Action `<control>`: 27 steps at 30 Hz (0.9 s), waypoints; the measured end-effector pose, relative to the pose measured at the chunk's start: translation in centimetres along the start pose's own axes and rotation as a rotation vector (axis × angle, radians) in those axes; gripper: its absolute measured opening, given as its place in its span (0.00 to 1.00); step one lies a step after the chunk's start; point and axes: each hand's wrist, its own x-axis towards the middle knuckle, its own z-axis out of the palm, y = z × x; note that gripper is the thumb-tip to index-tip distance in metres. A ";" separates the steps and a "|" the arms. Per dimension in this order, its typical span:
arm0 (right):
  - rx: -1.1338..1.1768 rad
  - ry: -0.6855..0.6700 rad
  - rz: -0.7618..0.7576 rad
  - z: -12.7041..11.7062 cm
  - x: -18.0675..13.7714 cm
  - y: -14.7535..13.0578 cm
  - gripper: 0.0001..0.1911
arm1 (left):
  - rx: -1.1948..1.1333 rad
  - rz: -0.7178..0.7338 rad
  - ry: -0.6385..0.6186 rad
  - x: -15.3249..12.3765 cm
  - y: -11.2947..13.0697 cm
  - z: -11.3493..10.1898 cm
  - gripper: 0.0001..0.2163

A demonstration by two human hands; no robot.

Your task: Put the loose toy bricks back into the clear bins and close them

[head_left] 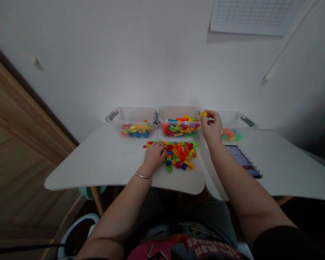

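My right hand (pixel 212 130) is raised at the right end of the middle bin. A small yellow toy brick (pixel 204 113) is pinched between its thumb and fingers. On the table, my left hand (pixel 155 156) rests at the left side of a pile of coloured toy bricks (pixel 181 153), fingers bent loosely and thumb apart from them. The bricks are red, orange, green, blue and yellow. Behind the pile stands the clear middle bin (pixel 178 111), holding more coloured pieces. Part of the pile is hidden beneath my left hand.
Another clear bin (pixel 135 112) with coloured pieces stands at left. A third bin (pixel 231 116), partly behind my right hand, holds pastel pieces. A tablet-like device (pixel 241 159) lies right of my right forearm. The white table (pixel 97 159) has rounded front edges and a seam.
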 end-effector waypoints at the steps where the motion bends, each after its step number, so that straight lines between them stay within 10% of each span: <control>1: 0.016 -0.004 0.010 0.8 0.7 -0.2 0.16 | -0.002 -0.001 -0.001 0.0 0.0 0.0 0.12; 9: -0.137 -0.266 0.212 5.1 2.6 -1.8 0.18 | -0.002 0.003 -0.003 0.0 -0.1 0.0 0.12; 15: -0.429 -0.471 0.073 4.3 1.6 -2.6 0.16 | -0.011 -0.002 -0.005 0.0 -0.1 0.1 0.12; 27: 0.018 -0.290 0.049 2.7 0.3 -1.5 0.15 | -0.007 -0.005 -0.006 0.0 0.1 -0.2 0.12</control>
